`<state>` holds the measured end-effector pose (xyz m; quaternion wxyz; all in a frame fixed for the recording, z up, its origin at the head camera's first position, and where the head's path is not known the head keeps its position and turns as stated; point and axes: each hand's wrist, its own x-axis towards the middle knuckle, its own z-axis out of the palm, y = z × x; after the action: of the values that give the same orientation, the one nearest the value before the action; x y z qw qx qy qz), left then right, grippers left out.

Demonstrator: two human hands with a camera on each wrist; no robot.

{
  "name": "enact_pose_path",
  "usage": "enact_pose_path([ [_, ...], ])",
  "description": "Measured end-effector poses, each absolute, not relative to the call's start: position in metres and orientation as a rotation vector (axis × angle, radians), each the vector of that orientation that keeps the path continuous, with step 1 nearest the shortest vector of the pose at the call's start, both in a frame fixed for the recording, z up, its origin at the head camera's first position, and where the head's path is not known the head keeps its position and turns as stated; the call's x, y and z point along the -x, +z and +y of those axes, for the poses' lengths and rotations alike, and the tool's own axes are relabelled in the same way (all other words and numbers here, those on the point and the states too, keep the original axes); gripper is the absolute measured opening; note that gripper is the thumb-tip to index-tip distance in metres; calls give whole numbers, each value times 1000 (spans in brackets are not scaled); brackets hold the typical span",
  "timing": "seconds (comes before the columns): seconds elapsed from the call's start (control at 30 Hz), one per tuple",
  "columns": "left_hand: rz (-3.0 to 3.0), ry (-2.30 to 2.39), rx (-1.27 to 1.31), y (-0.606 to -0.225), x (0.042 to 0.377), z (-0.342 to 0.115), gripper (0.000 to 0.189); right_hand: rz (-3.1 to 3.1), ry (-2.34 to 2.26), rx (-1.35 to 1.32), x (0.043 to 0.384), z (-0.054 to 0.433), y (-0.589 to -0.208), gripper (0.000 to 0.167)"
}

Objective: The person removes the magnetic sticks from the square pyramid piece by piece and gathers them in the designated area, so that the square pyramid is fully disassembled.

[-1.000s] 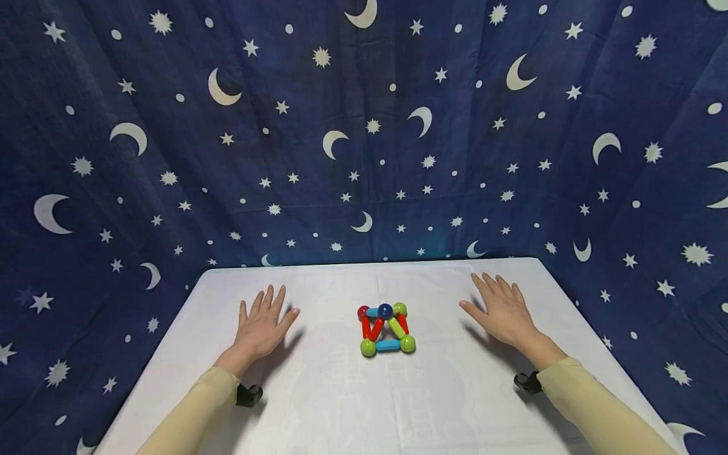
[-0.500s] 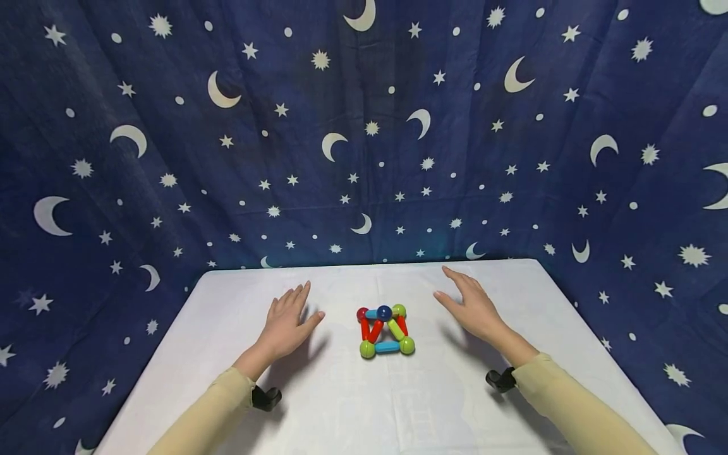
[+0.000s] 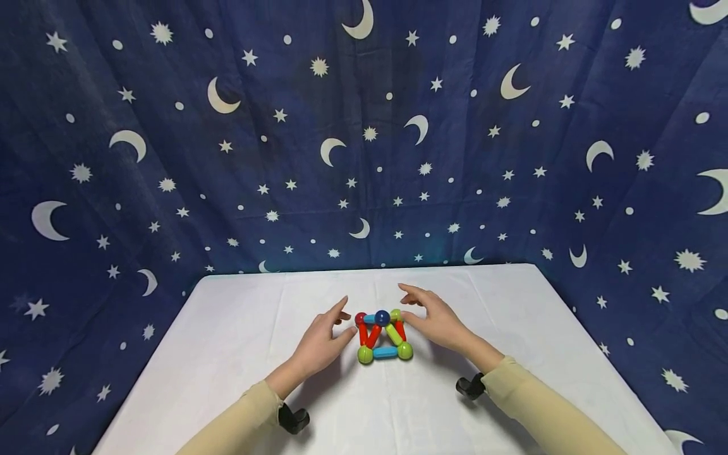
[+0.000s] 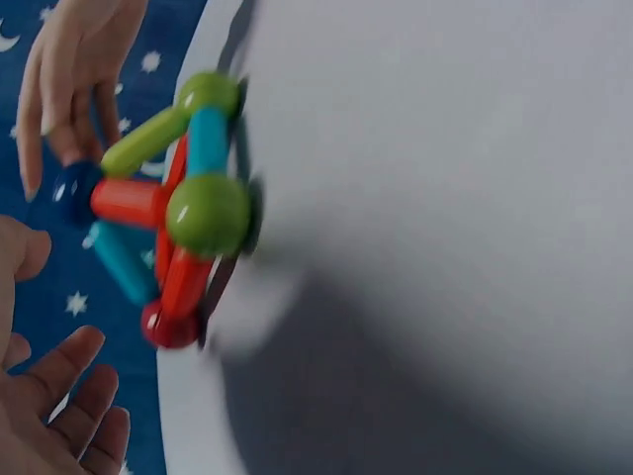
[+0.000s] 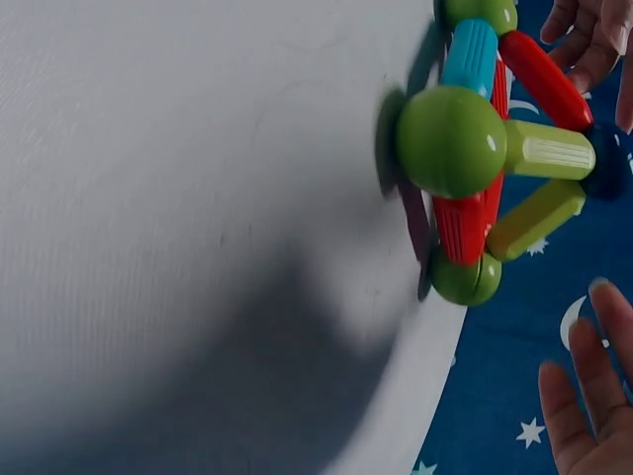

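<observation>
A small pyramid of magnetic rods and balls (image 3: 385,352) stands on the white table. Its top is a dark blue ball (image 3: 382,318); a red ball (image 4: 171,325) and several green balls (image 5: 451,142) form the base, joined by red, blue and green rods. Just left of the pyramid is my left hand (image 3: 321,342), thumb and fingers spread apart around nothing. On the other side hovers my right hand (image 3: 438,323), its thumb tip overlapping the far right green ball in the head view; contact there is unclear. Both wrist views show a gap between the nearer hand and the pyramid.
A white cloth covers the table (image 3: 227,328). Dark blue fabric with moons and stars (image 3: 364,158) rises behind and on both sides. Black wrist cameras sit under the left sleeve (image 3: 233,417) and the right sleeve (image 3: 540,404).
Both hands have come inward from the sides of the table to the pyramid, their fingers bending a little more. The pyramid keeps its place on the table; the head view has tilted slightly.
</observation>
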<state>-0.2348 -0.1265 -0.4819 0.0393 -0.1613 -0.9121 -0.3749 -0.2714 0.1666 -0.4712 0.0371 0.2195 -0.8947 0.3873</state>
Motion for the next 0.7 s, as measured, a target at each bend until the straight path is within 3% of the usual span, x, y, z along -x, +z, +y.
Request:
enact_pose_path([
  [0.3,-2759,-1358,529,-492,230,-100,56,-2795,1222,-750,273,153,-477,45],
  [0.7,-2669,-1566,398,-503,233,-74,41,-2865,1223,-783,271,141,-479,43],
])
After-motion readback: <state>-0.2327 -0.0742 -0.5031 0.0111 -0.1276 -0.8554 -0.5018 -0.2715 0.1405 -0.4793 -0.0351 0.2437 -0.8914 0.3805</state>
